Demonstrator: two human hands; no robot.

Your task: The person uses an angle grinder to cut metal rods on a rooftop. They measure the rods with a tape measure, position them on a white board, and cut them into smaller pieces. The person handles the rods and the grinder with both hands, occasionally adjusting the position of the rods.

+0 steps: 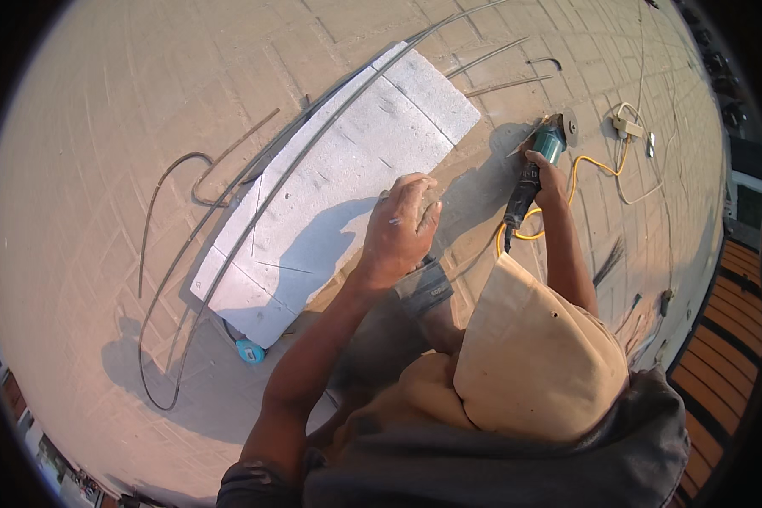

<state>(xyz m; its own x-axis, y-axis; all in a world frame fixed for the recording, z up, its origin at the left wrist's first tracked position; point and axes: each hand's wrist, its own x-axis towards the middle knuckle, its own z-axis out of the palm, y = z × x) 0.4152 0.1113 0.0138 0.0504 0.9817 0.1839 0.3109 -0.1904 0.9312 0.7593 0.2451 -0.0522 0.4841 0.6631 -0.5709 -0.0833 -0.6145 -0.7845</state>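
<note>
Gripping a teal angle grinder (540, 161) at two o'clock: right hand (550, 179), clamped. Left hand (400, 230): fingers loosely apart, empty, beside the white slab (339, 169).

We see bare forearms, a dusty left hand (400, 230), a right hand (550, 179), beige trousers (533, 356) with small dark specks, and a grey top (516, 466).

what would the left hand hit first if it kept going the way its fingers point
The left hand points up toward the long white board. It would likely meet the board's near edge first, though its height above the paving is unclear.
</note>
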